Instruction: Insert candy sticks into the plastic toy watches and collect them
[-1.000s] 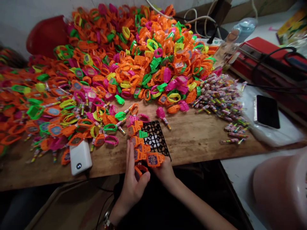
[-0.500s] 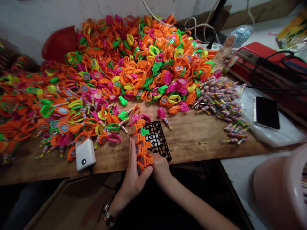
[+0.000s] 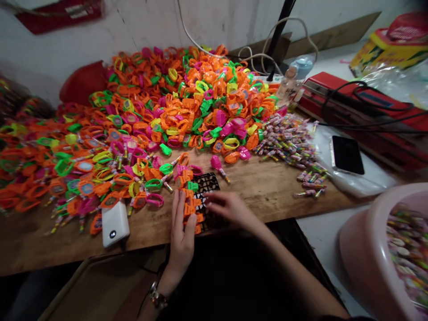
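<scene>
A row of plastic toy watches, mostly orange with a green and a pink one, lines the left side of a black openwork plastic tray. My left hand lies along the left side of this row, fingers stretched out and thumb against the near watches. Over the tray's middle is my right hand, slightly blurred, its fingers apart and nothing visible in them. Beyond the tray, a pink watch lies joined to or touching a small patterned stick.
A large heap of colourful toy watches fills the back and left. Patterned sticks are piled at right, near a phone and a red machine. A white power bank sits front left; a pink bucket stands right.
My right hand has come away from the near end of the watch row and moved up and right over the tray. My left hand stays beside the row. The view has shifted right.
</scene>
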A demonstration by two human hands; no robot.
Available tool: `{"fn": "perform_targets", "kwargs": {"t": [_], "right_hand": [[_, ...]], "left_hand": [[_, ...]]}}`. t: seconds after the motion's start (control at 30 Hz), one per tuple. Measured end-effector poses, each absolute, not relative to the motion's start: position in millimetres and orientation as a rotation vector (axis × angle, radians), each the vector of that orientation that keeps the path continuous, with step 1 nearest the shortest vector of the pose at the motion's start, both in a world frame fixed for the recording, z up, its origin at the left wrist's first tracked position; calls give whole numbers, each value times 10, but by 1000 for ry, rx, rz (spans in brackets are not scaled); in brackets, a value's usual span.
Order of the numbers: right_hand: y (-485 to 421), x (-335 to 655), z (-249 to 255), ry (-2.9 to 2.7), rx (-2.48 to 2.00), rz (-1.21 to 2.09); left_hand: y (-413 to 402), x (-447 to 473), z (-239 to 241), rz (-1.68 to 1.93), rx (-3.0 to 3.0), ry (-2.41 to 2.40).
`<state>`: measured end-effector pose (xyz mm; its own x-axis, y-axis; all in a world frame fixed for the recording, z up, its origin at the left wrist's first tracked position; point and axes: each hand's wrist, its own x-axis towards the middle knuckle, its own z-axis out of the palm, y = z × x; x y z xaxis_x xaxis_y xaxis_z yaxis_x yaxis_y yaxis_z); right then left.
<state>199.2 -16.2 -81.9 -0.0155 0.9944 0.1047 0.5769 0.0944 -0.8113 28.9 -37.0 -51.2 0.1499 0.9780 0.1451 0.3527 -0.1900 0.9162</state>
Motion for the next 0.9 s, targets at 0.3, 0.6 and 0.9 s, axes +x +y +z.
{"fn": "perform_targets", "kwargs": {"t": [0.3, 0.6, 0.9], "right_hand": [[416, 2414, -893, -1299, -1887, 636], [690, 1924, -917, -1325, -1418, 959], [678, 1736, -1104, -1311, -1474, 827]], "left_hand": [[-351, 193, -392, 910, 1746, 1307], [48, 278, -153, 943, 1898, 1458], [766, 438, -356, 829, 1964, 1378]]}}
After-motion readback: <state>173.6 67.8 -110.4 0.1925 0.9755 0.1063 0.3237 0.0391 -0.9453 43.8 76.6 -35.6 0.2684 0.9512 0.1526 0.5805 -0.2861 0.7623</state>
